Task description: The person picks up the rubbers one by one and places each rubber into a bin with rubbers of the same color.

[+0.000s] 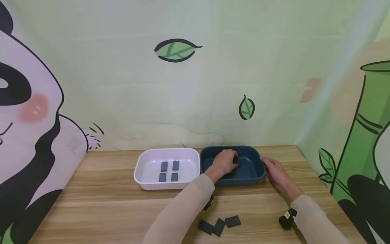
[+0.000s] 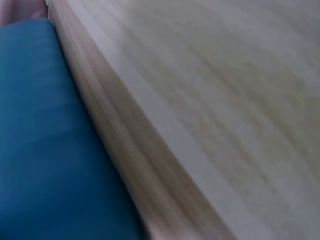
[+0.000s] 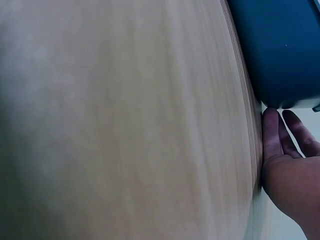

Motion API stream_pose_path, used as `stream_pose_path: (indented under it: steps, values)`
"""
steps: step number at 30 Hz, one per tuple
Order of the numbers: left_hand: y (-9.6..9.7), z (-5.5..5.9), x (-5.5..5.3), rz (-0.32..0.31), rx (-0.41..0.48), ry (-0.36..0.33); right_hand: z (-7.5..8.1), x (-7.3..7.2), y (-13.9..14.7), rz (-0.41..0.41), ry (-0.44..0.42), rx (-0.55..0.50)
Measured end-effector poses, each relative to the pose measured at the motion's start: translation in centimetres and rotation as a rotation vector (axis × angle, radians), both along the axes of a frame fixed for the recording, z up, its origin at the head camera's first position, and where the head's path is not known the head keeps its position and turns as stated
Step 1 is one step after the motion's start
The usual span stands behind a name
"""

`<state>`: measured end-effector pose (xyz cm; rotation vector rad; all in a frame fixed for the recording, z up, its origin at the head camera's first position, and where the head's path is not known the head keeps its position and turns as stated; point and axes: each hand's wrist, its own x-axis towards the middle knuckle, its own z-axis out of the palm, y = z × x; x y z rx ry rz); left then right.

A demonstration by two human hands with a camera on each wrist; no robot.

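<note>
A person's left hand [image 1: 224, 161] reaches down inside a deep-blue, rounded rectangular tray [image 1: 240, 182], thumb and fingers pinching a small dark block [image 1: 236, 160], mostly hidden from where I stand. The right hand [image 1: 275, 171], fingers extended, touches the same tray's right end from outside. Just beside it, on the person's left, a white rounded rectangular tray [image 1: 164, 186] holds four small dark-grey rectangular blocks [image 1: 164, 166] in two rows of two. Nearer the person, three black rectangular blocks [image 1: 219, 227] lie close together on the wood-grained desk [image 1: 106, 203], between two pale sleeves [image 1: 182, 206], before a green cartoon-panda backdrop [image 1: 122, 67]
</note>
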<state>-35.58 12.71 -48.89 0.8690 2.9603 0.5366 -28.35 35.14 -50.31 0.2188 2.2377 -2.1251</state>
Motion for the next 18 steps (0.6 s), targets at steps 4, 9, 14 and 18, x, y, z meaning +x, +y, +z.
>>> stream_pose_path:
  steps: [4, 9, 14, 18]
  values:
    - [0.1, -0.18, 0.0, -0.01, -0.036, 0.024, 0.05, -0.01, 0.0, -0.001, -0.01, -0.001]
    - [-0.03, 0.17, 0.32, -0.027, -0.065, 0.039, 0.15, 0.03, -0.11, 0.009, -0.018, 0.015]
    - [-0.06, 0.55, 0.37, -0.034, -0.084, 0.027, 0.33, -0.05, -0.18, 0.003, -0.018, 0.017]
    - [-0.06, 0.77, 0.35, -0.054, -0.08, 0.011, 0.32, 0.01, -0.06, -0.001, -0.017, 0.001]
